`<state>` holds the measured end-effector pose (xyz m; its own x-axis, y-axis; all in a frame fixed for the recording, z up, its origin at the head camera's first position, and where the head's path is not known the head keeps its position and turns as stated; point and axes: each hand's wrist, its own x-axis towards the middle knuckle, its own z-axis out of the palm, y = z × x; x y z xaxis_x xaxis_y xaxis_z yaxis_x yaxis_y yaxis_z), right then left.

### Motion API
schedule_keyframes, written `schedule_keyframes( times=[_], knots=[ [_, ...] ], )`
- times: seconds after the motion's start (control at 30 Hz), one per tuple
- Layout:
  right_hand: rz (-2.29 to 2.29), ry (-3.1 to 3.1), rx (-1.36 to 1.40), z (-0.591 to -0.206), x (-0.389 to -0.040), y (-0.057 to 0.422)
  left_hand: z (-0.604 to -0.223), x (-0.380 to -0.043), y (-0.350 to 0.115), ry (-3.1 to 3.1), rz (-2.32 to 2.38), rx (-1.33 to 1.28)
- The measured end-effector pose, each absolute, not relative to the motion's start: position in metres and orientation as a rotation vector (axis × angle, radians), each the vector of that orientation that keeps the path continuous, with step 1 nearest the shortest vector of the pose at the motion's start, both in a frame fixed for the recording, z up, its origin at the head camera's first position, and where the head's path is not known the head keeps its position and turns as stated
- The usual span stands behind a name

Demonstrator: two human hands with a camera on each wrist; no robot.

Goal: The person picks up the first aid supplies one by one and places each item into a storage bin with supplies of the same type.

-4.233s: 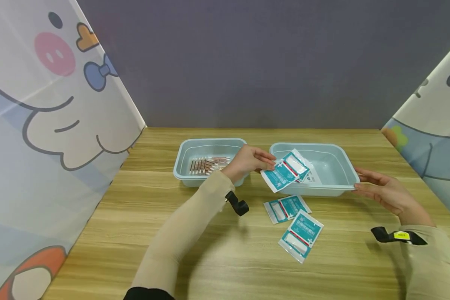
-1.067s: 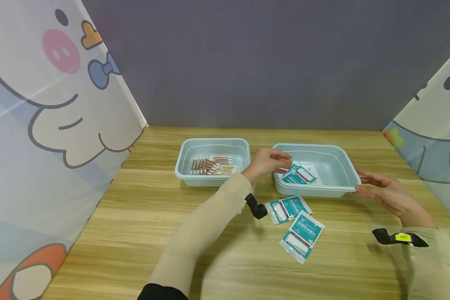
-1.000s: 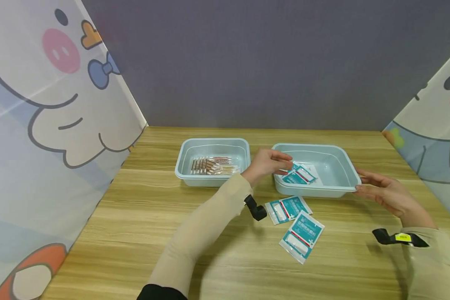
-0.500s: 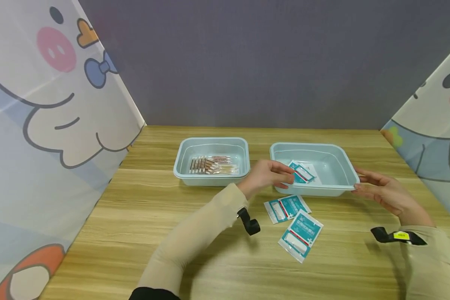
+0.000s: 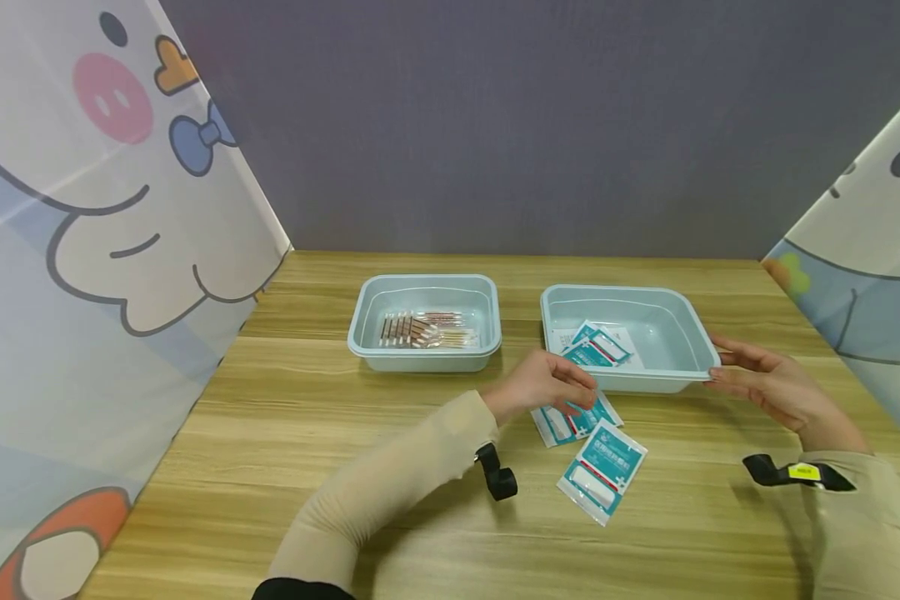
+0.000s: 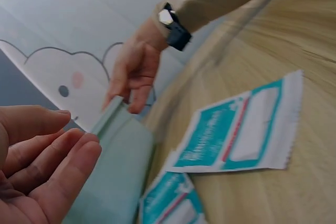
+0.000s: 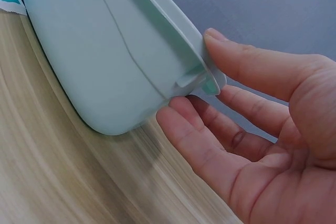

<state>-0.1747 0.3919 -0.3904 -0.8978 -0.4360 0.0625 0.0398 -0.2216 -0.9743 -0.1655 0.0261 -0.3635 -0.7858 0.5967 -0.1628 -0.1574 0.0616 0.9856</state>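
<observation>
My left hand point(image 5: 546, 385) hovers just in front of the right-hand tub with fingers loosely bent, nothing between them. Beneath it lies a teal-and-white dressing packet point(image 5: 600, 408), partly hidden by the fingers. A second dressing packet point(image 5: 603, 472) rests nearer on the table, also large in the left wrist view. Inside the pale blue plastic tub point(image 5: 675, 333), a few more packets point(image 5: 600, 348) overlap at its left end. At the tub's right corner, my right hand point(image 5: 776, 387) grips the rim, thumb on top and fingers below; the right wrist view shows this closely at the rim point(image 7: 173, 24).
A second pale blue tub point(image 5: 431, 360) stands to the left, with several wrapped cotton swabs point(image 5: 423, 330) in it. The wood-grain table point(image 5: 270, 442) meets a dark grey panel point(image 5: 525, 133) behind, and cartoon-printed sheets point(image 5: 105, 267) flank both sides.
The left hand laid a dressing packet in the right-hand tub and let go. It has since drawn back toward the packets on the table. My right hand keeps its hold on the rim.
</observation>
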Motion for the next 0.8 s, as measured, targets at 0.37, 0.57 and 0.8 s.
schedule_keyframes(
  times=[0.37, 0.57, 0.8],
  knots=[
    [-2.176, 1.723, -0.507, -0.391, -0.176, 0.392, -0.390, -0.157, 0.031, 1.941, 1.555, 0.411],
    [-2.177, 1.712, -0.513, -0.390, -0.175, 0.393, -0.399, -0.156, 0.031, 1.990, 1.426, 0.411],
    [-2.176, 1.711, -0.500, -0.390, -0.176, 0.393, -0.399, -0.154, 0.031, 2.021, 1.262, 0.395]
  ],
)
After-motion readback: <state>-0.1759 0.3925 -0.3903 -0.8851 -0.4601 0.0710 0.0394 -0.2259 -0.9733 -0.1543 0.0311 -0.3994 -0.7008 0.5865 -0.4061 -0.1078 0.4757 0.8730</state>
